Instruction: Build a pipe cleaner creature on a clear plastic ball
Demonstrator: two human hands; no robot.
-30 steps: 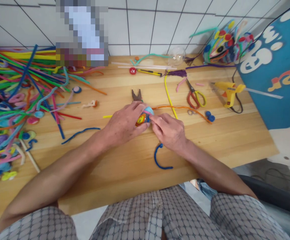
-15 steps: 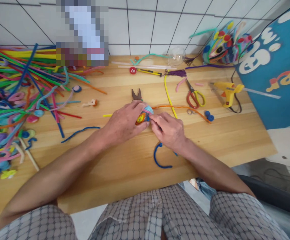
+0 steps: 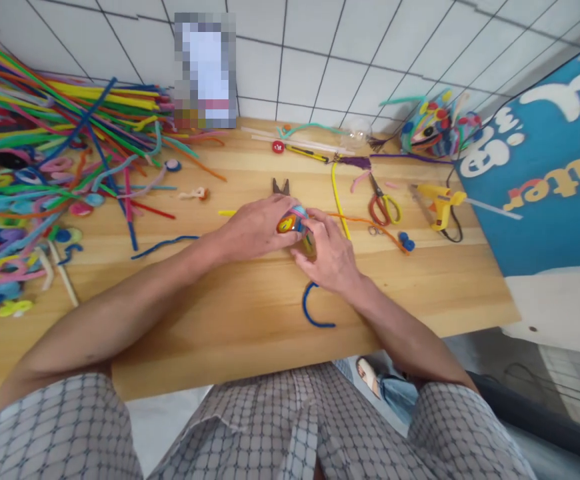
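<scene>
1. Reference: take the round craft piece (image 3: 293,221) as the dial centre, with 12 o'clock toward the tiled wall (image 3: 305,60); whether it touches the wooden surface (image 3: 220,327) cannot be told
2. Left hand (image 3: 256,225): enters from 9 o'clock and clasps the round craft piece, fingers over its upper side, thumb along its lower side
3. Right hand (image 3: 330,253): sits at 4 o'clock, fingers curled and thumb apart from them, fingertips at the piece's 3 o'clock edge; whether they pinch anything cannot be told
4. Visible face of the piece: yellow and orange patch, light blue and pink bands toward 1 o'clock
5. Pliers (image 3: 281,192): at 12 o'clock, just beyond the left hand, jaws spread
6. Fuzzy stems: the orange stem (image 3: 363,219) at 3 o'clock crosses the yellow stem (image 3: 339,197); a curved blue stem (image 3: 304,303) lies between 5 and 6 o'clock
7. Tools: scissors (image 3: 382,194) at 3 o'clock, glue gun (image 3: 443,201) farther out on the same bearing, utility knife (image 3: 307,154) at 1 o'clock
8. Stock: a multicoloured stem pile (image 3: 70,123) at 10 o'clock
</scene>
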